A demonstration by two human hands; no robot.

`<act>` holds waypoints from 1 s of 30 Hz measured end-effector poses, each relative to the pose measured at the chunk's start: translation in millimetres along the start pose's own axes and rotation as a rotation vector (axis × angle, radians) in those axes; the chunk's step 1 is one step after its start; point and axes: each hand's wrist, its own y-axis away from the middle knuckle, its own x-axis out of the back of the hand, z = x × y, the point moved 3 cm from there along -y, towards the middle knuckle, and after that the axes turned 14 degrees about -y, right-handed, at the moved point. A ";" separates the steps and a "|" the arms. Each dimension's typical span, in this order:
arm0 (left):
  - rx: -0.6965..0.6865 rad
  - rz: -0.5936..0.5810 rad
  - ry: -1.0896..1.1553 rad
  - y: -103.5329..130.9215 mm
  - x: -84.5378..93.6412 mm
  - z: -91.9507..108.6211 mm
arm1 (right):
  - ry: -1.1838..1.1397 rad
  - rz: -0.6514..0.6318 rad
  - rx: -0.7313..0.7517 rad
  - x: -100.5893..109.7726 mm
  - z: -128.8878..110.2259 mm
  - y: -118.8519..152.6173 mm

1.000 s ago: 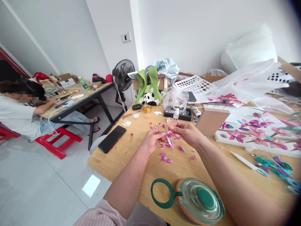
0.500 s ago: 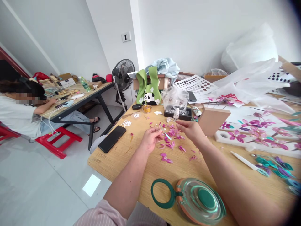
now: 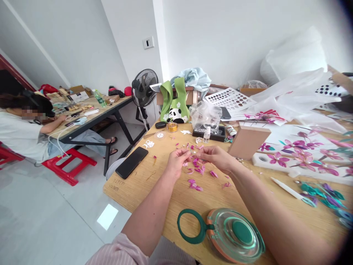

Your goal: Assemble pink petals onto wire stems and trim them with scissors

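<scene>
Small piece (image 3: 193,152), between left hand (image 3: 177,162) and right hand (image 3: 217,158) — partly covered by fingertips, its form too small to tell. Right forearm (image 3: 267,206): blurred, cut off by the bottom edge. Tabletop (image 3: 162,193): pencilled marks (image 3: 116,185) too small to read; right part beyond the frame. Black tray (image 3: 222,133): partly hidden under a crumpled clear bag (image 3: 205,116). Flower sheet (image 3: 284,134): cut off at right. Blue rings (image 3: 344,218): blurred, partly lost in the dark corner. Seated person (image 3: 22,132) — face pixelated, back cut off at left.
</scene>
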 end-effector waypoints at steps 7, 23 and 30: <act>-0.028 0.111 0.039 -4.5 7.6 1.9 | 0.102 0.011 0.006 21.2 -13.5 6.3; 0.074 -0.307 -0.005 8.9 -7.2 5.2 | 0.702 -0.028 0.427 -7.0 -31.0 13.7; 0.111 -0.347 0.025 9.8 -7.8 5.8 | 0.643 -0.189 0.282 -1.0 -30.8 16.0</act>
